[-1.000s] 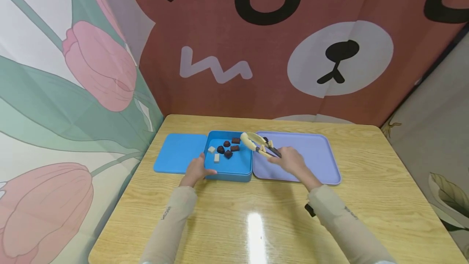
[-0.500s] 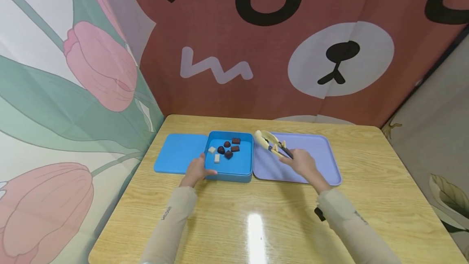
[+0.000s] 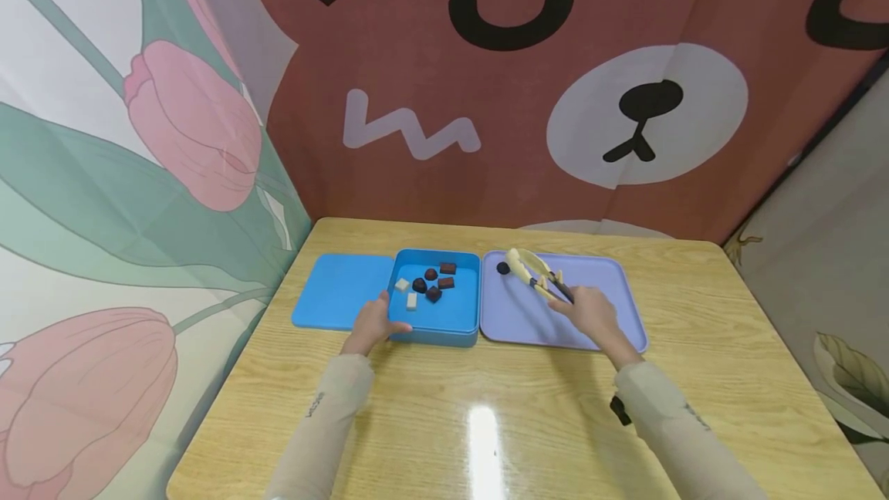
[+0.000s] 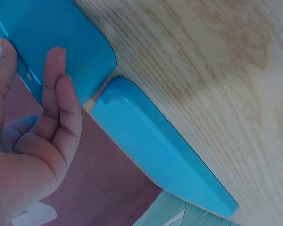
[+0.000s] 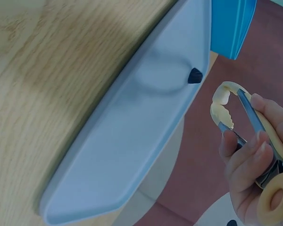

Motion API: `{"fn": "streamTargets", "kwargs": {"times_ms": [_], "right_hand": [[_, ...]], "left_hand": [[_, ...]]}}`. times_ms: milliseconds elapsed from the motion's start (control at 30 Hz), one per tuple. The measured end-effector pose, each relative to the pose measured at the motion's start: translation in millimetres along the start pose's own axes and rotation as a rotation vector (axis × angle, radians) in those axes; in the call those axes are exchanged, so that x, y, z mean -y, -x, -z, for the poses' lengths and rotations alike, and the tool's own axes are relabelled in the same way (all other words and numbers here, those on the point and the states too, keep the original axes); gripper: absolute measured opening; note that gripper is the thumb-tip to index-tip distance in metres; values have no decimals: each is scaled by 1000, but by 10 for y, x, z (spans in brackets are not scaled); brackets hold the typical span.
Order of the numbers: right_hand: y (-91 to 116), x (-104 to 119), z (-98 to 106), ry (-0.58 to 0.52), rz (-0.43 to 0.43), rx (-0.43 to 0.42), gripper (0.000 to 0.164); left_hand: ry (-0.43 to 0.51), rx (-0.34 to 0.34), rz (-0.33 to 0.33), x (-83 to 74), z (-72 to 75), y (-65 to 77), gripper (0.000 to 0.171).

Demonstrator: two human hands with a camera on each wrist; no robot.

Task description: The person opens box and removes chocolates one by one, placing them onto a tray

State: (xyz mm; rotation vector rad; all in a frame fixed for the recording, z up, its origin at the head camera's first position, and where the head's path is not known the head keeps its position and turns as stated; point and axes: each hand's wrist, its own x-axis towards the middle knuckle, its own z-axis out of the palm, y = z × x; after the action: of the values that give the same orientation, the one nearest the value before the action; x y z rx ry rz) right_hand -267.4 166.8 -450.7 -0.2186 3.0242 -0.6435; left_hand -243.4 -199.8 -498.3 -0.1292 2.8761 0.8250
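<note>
My left hand holds the front left corner of an open blue box, thumb along the front and fingers against the side. Inside the box lie several dark brown chocolate pieces and two white pieces. Above the lilac tray, my right hand grips a pair of tongs with cream tips and dark metal arms. Nothing sits between the parted tips in the right wrist view. One dark chocolate piece rests on the tray near its back left corner, left of the tongs.
A flat blue lid lies on the wooden table left of the box. The tray stands right beside the box. Behind the table hangs a printed cloth with a bear face.
The tongs and my right hand have moved right, from the box's right edge to over the tray. The dark piece on the tray now shows fully. My left hand stays put.
</note>
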Motion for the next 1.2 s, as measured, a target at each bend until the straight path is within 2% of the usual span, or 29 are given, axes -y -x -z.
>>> {"fn": "streamTargets", "kwargs": {"times_ms": [600, 1200], "right_hand": [[-28, -213, -89, 45, -106, 47, 40], [-96, -230, -180, 78, -108, 46, 42]], "left_hand": [[-1, 4, 8, -13, 10, 1, 96], [12, 4, 7, -2, 1, -6, 97]]}}
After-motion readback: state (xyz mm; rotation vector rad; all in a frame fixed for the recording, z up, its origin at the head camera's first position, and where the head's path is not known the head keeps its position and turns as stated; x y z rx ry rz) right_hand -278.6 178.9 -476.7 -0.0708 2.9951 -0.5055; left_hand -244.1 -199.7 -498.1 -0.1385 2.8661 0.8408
